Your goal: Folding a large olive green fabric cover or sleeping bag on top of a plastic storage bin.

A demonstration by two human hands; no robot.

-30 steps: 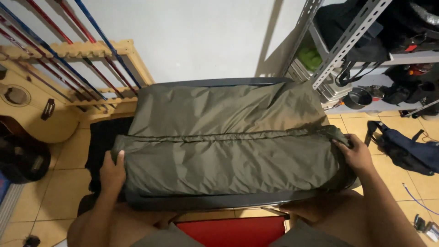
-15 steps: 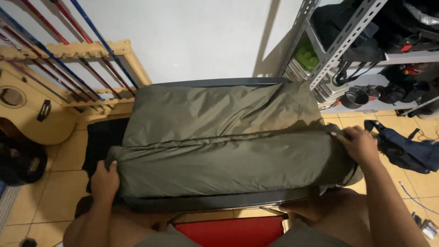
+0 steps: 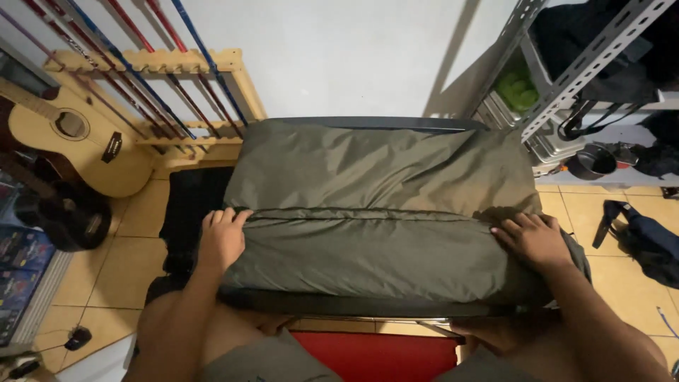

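Folding step: left hand (image 3: 221, 239) and right hand (image 3: 532, 239), fingers flat and open, pressing olive padded cover (image 3: 382, 205) along fold; next, smoothing between fingers.

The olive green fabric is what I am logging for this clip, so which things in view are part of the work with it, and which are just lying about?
In hand:
olive green padded fabric, folded on a dark table
left hand, flat on its left edge
right hand, flat on its right edge

Lying about:
acoustic guitar
wooden rack of rods
metal shelving
dark bag on the floor
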